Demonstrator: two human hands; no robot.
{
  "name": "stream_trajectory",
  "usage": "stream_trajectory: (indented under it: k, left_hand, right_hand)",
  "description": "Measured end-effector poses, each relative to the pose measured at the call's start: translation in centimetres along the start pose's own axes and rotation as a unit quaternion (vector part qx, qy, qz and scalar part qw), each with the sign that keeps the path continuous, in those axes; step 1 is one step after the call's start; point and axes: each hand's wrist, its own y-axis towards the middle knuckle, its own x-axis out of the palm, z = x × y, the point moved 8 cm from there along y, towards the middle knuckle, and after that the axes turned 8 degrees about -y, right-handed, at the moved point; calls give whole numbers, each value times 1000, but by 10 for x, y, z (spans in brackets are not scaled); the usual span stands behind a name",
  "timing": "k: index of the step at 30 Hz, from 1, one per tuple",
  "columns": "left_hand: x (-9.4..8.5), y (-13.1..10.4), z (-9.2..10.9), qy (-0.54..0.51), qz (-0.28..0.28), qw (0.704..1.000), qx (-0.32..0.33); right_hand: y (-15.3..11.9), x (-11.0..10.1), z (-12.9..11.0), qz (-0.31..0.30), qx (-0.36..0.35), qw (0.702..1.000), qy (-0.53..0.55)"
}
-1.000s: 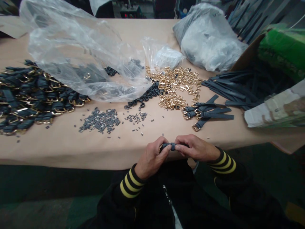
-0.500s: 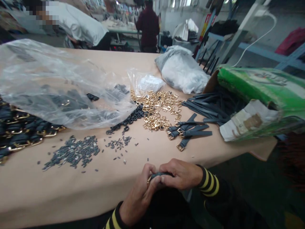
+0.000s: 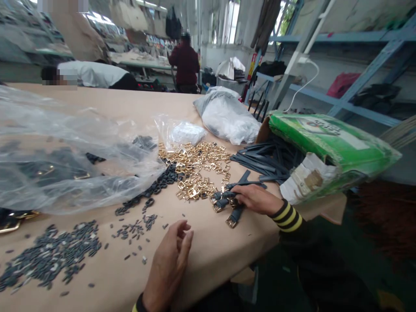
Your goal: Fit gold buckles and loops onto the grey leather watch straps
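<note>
My right hand (image 3: 255, 199) reaches over the small heap of dark grey buckled straps (image 3: 222, 203). Its fingers are closed on a strap with a gold buckle (image 3: 233, 202), mostly hidden under the fingertips. Another buckled strap (image 3: 236, 215) lies just below the hand. My left hand (image 3: 172, 255) is over the table near its front edge, holding nothing, with fingers loosely curled and apart from the thumb. Left of it are scattered small dark grey pieces (image 3: 134, 229). Loose gold buckles (image 3: 195, 186) lie beyond the two hands.
A green box (image 3: 328, 134) on the right spills long dark straps (image 3: 260, 158). Dark loops (image 3: 162, 180) and a clear plastic sheet (image 3: 97, 190) lie left of the buckles. A larger heap of small pieces (image 3: 55, 251) is at front left. Stuffed bags (image 3: 227, 117) stand behind; people are beyond.
My hands have parted. The right hand has moved with the buckled strap to the heap of straps; the left has let go and opened. The view has shifted to the right.
</note>
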Motion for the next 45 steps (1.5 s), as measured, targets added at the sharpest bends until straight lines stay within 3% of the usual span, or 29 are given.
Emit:
stream_trajectory:
  k: [3,5,8,11,14,18,20,22,24,27,30,33,36,42,45]
  left_hand:
    - [-1,-2,-6,75,14,995,63]
    - [2,-6,-5,108,23,988,104]
    - [7,-10,-1,130,26,981,143]
    - [8,-10,0,131,25,979,156]
    - [9,-9,-1,121,20,981,152]
    - [6,-8,-4,77,15,991,110]
    - [3,-8,-5,19,13,999,47]
    - [2,-9,-6,-92,5,995,-39]
    - [5,-14,-5,-243,-7,963,-117]
    - [5,-23,-2,-384,0,906,-176]
    - [0,-36,-14,-412,15,884,-222]
    - [-8,-47,-29,-429,40,865,-257]
    - [-15,-54,-38,-442,71,850,-277]
    - [-29,-53,-45,-428,103,856,-269]
    - [-37,-51,-44,-445,137,850,-245]
  right_hand:
    - [6,-12,51,39,96,991,-84]
    - [1,-22,85,85,193,968,-136]
    - [-12,-23,123,99,286,938,-168]
    - [-22,-17,142,98,328,921,-184]
    - [-25,-17,144,115,325,920,-188]
    - [-19,-37,110,158,278,930,-183]
    - [-16,-48,70,187,233,937,-179]
    - [-12,-53,3,235,94,952,-172]
    - [-9,-36,-63,189,-49,969,-149]
    - [-11,4,-122,83,-125,987,-58]
    - [-11,37,-134,13,-113,988,109]
    - [-11,63,-129,-56,-87,959,263]
    - [-14,85,-126,-130,-46,908,396]
    - [-23,107,-129,-193,12,816,545]
    - [-28,116,-131,-212,65,735,640]
